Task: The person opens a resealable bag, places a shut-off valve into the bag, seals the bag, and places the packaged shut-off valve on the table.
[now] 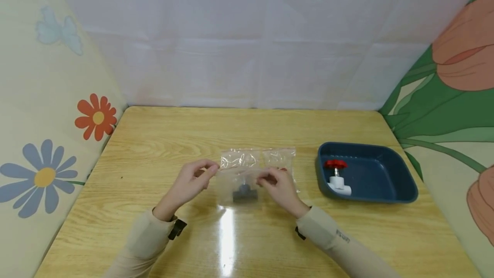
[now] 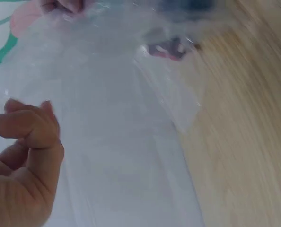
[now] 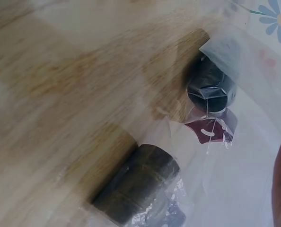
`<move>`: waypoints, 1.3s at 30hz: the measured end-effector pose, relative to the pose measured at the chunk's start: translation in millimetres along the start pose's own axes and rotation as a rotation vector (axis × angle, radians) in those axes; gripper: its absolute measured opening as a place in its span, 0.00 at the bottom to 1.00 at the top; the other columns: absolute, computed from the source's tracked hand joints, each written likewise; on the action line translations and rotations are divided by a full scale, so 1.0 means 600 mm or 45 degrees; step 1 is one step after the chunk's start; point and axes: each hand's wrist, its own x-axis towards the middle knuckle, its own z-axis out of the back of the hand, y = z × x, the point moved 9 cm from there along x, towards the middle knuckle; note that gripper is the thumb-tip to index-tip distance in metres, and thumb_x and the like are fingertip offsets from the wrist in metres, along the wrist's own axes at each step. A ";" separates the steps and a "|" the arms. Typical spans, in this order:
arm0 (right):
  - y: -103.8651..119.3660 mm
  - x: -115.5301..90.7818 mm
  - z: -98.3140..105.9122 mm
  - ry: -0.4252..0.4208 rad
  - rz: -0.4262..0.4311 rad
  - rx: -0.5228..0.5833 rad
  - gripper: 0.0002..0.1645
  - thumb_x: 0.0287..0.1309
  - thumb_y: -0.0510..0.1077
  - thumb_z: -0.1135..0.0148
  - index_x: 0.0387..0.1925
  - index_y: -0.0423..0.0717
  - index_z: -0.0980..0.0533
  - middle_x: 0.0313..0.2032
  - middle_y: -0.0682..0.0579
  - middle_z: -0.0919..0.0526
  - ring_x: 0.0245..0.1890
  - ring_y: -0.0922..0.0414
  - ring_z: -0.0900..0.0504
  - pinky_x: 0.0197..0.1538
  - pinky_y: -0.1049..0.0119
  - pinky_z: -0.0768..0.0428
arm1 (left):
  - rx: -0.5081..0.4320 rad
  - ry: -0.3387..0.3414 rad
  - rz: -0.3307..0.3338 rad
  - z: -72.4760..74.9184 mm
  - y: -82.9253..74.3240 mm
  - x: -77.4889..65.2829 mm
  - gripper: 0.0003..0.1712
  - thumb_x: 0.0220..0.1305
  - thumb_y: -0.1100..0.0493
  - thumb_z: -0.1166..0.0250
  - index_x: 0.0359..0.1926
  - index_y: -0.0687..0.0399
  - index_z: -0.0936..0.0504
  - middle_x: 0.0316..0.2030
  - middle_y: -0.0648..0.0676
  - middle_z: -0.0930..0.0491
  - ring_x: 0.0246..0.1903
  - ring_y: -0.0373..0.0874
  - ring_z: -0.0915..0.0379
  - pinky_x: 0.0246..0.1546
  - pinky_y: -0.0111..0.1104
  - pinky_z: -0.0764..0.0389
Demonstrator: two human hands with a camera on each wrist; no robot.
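A clear plastic bag (image 1: 227,190) hangs between my two hands, with a dark pipe fitting (image 1: 245,195) inside near its bottom. My left hand (image 1: 193,183) pinches the bag's upper left corner between thumb and finger. On the other side my right hand (image 1: 281,188) grips the top edge with curled fingers. The right wrist view shows a dark cylindrical fitting (image 3: 138,182) and a black one (image 3: 211,87) through film, the latter beside a dark red part (image 3: 211,130). Behind the held bag lie a clear bag (image 1: 239,157) and another clear bag (image 1: 283,155), both partly hidden.
A dark blue basin (image 1: 405,183) stands on the right of the wood-grain table (image 1: 162,140). In its left end sits a white valve (image 1: 337,182) with a red handle (image 1: 335,164). A white sheet (image 1: 251,55) hangs behind the table, with patterned walls on both sides.
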 end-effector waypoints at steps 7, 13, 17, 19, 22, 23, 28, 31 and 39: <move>-0.003 -0.009 0.005 -0.085 0.207 -0.141 0.10 0.39 0.23 0.34 0.25 0.36 0.23 0.24 0.48 0.19 0.23 0.58 0.20 0.27 0.72 0.21 | -0.067 0.000 0.162 -0.020 -0.007 0.003 0.18 0.62 0.55 0.42 0.40 0.69 0.21 0.35 0.64 0.20 0.14 0.52 0.26 0.11 0.35 0.26; 0.006 -0.012 0.008 -0.109 0.326 -0.149 0.12 0.37 0.22 0.34 0.25 0.37 0.23 0.23 0.47 0.19 0.22 0.56 0.20 0.27 0.74 0.21 | 0.075 0.013 0.044 -0.031 -0.027 0.012 0.09 0.56 0.62 0.38 0.33 0.65 0.19 0.27 0.56 0.19 0.14 0.42 0.28 0.12 0.31 0.25; 0.008 -0.012 0.010 -0.097 0.337 -0.164 0.13 0.37 0.23 0.34 0.26 0.37 0.24 0.24 0.46 0.19 0.22 0.54 0.19 0.28 0.72 0.20 | 0.209 0.019 -0.083 -0.033 -0.047 0.016 0.04 0.51 0.66 0.39 0.25 0.60 0.18 0.22 0.49 0.21 0.18 0.37 0.30 0.18 0.28 0.26; 0.011 -0.011 0.013 -0.086 0.333 -0.170 0.13 0.38 0.24 0.33 0.28 0.36 0.24 0.25 0.46 0.19 0.24 0.54 0.19 0.28 0.70 0.20 | 0.268 0.016 -0.118 -0.034 -0.053 0.019 0.05 0.49 0.66 0.40 0.23 0.58 0.18 0.21 0.47 0.22 0.20 0.36 0.31 0.20 0.27 0.27; 0.019 -0.009 0.021 -0.090 0.346 -0.195 0.15 0.38 0.28 0.31 0.33 0.36 0.25 0.28 0.46 0.20 0.27 0.53 0.20 0.31 0.66 0.20 | 0.296 0.026 -0.123 -0.035 -0.055 0.022 0.06 0.49 0.67 0.40 0.21 0.57 0.18 0.20 0.46 0.22 0.18 0.36 0.32 0.19 0.27 0.27; 0.024 -0.009 0.025 -0.105 0.367 -0.214 0.17 0.37 0.30 0.30 0.34 0.36 0.25 0.29 0.46 0.20 0.28 0.53 0.21 0.32 0.65 0.20 | 0.302 0.027 -0.123 -0.036 -0.056 0.022 0.06 0.49 0.67 0.40 0.21 0.57 0.18 0.19 0.46 0.22 0.18 0.35 0.33 0.18 0.27 0.28; 0.066 -0.009 0.049 -0.251 0.588 -0.310 0.16 0.48 0.44 0.33 0.35 0.36 0.24 0.31 0.46 0.21 0.30 0.54 0.24 0.33 0.66 0.23 | 0.326 0.025 -0.136 -0.037 -0.062 0.023 0.06 0.49 0.67 0.41 0.21 0.58 0.17 0.19 0.46 0.22 0.17 0.35 0.34 0.17 0.27 0.28; 0.102 -0.014 0.053 -0.326 0.785 -0.366 0.14 0.55 0.46 0.39 0.30 0.37 0.23 0.30 0.46 0.22 0.28 0.54 0.25 0.32 0.66 0.25 | 0.335 0.024 -0.139 -0.038 -0.064 0.025 0.06 0.49 0.67 0.41 0.22 0.58 0.17 0.19 0.46 0.22 0.16 0.34 0.35 0.16 0.27 0.29; 0.155 -0.025 0.013 -0.185 1.080 -0.519 0.13 0.61 0.39 0.47 0.28 0.35 0.21 0.30 0.46 0.22 0.30 0.53 0.24 0.36 0.66 0.24 | 0.351 0.035 -0.144 -0.040 -0.069 0.028 0.06 0.49 0.66 0.41 0.23 0.59 0.17 0.18 0.46 0.22 0.13 0.33 0.38 0.13 0.26 0.32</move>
